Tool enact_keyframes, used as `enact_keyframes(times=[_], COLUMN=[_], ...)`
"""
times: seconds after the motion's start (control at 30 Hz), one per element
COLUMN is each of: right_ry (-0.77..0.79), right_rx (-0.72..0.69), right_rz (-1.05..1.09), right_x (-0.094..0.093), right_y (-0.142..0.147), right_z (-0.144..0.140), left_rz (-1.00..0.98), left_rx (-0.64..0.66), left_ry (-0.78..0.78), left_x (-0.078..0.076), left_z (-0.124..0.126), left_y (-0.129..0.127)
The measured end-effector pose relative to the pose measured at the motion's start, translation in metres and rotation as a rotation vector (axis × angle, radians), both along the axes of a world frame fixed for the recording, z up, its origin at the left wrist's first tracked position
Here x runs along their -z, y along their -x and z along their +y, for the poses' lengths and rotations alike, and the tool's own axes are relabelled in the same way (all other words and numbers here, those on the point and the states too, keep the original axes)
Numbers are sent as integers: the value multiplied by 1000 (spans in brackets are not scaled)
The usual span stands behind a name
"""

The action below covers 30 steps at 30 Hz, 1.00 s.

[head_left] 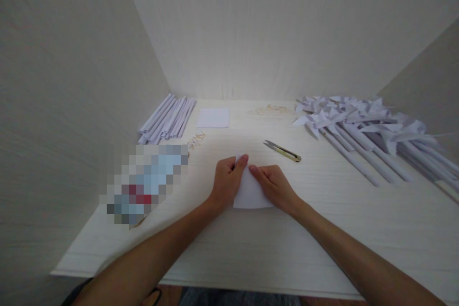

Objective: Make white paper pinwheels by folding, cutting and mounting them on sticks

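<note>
Pinching the paper (249, 191) at its 12 o'clock tip, left hand (226, 181) and right hand (275, 185) grip closed on it; uneven pressure would likely skew the crease.

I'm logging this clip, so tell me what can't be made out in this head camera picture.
- Pixelated blue, white and red patch, head view: blurring hides what it is.
- White folded paper sheet, head view: left hand and right hand cover its sides, hiding the folds.
- Small pale bits near the wall, head view: too small to identify.
- White paper pinwheels with rolled sticks, head view: stick ends cut off by the right edge.
</note>
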State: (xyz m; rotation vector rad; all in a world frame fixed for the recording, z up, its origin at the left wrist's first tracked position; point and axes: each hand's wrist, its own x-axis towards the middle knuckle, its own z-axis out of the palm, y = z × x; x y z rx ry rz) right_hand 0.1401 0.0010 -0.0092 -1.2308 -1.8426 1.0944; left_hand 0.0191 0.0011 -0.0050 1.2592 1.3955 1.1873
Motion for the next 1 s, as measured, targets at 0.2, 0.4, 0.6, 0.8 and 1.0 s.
enact_keyframes(times=[0.2,0.4,0.6,0.8,1.0], right_ry=[10,-1,-25,31,110], right_rx=[-10,-33,-35,147,114], right_rz=[-10,-12,3,179,409], right_x=[0,-2,-2,1,3], right_y=[0,0,-5,-13,-2], right_z=[-1,1,3,3,5], left_rz=[65,98,27,-276,-195], left_rx=[-142,-175,-288,-589,-377], left_ry=[-99,-140,-120,-135,-152], left_x=[-1,1,4,-2,-3], left_z=[7,12,18,33,16], left_y=[12,17,26,40,14])
